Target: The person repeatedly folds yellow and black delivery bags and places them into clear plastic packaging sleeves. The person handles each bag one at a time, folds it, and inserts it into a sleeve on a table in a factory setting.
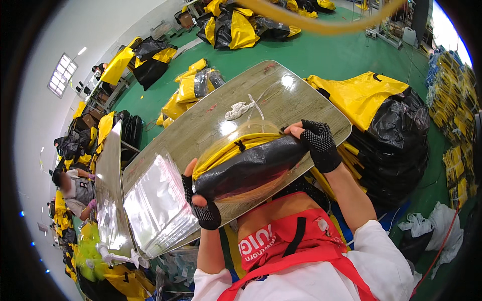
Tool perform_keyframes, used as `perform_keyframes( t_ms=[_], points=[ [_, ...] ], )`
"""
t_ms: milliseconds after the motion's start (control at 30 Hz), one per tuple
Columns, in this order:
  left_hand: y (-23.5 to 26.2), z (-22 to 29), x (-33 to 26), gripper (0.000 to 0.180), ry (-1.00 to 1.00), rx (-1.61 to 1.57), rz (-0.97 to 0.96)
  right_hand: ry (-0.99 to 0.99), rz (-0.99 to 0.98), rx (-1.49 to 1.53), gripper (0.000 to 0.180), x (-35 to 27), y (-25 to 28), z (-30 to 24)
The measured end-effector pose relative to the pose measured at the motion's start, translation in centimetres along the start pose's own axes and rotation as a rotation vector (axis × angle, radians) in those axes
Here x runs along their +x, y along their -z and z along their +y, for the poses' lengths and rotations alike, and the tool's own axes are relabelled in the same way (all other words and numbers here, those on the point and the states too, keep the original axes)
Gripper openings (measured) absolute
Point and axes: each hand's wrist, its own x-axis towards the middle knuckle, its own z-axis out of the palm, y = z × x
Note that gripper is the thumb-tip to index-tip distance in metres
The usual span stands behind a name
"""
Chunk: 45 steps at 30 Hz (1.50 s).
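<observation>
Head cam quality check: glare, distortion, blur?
Head view: heavy fisheye bend with dark vignette at the rim; glare spots on the table and the clear bag stack; a blurred yellow strap crosses the top; both hands and the folded black-and-yellow item are sharp.

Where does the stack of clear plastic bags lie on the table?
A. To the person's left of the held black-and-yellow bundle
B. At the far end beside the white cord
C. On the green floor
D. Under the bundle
A: the stack of clear plastic bags lies on the table left of the black-and-yellow bundle held between the left hand and right hand.
</observation>
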Motion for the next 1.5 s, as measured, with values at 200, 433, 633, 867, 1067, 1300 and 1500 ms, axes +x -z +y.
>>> perform_keyframes(
  t_ms=[200, 433, 633, 867, 1067, 1300, 1500],
  points=[
    [1.6, 4.5, 0.5, 0.054, 0.173, -0.027, -0.001, 0.207, 0.171, -0.166, 0.019, 1.1, -3.2, 0.4],
    [4.2, 5.4, -0.2, 0.038, 0.098, 0.368, 0.095, 0.177, -0.065, -0.318, 0.019, 0.5, -3.1, -2.6],
    [7.4, 13.5, 0.1, 0.042, -0.269, 0.801, 0.152, 0.640, 0.128, -0.165, 0.010, -3.8, -5.3, -10.7],
    [7.3, 11.2, 3.3, 0.047, 0.458, 0.010, -0.114, 0.059, -0.055, -0.083, 0.013, -1.7, -4.6, -8.8],
    [8.6, -9.9, 5.9, 0.049, 0.738, -0.385, -0.239, 0.648, -0.055, -0.754, 0.023, 7.4, -8.1, 7.5],
    [8.0, -11.1, 7.3, 0.048, 0.793, -0.682, -0.346, 0.867, -0.577, -1.025, 0.011, 9.0, -20.7, 9.4],
    [9.7, -10.1, 5.9, 0.038, 0.565, -0.050, -0.357, 0.645, -0.655, -1.069, 0.011, 11.9, -21.8, 10.1]
  ],
)
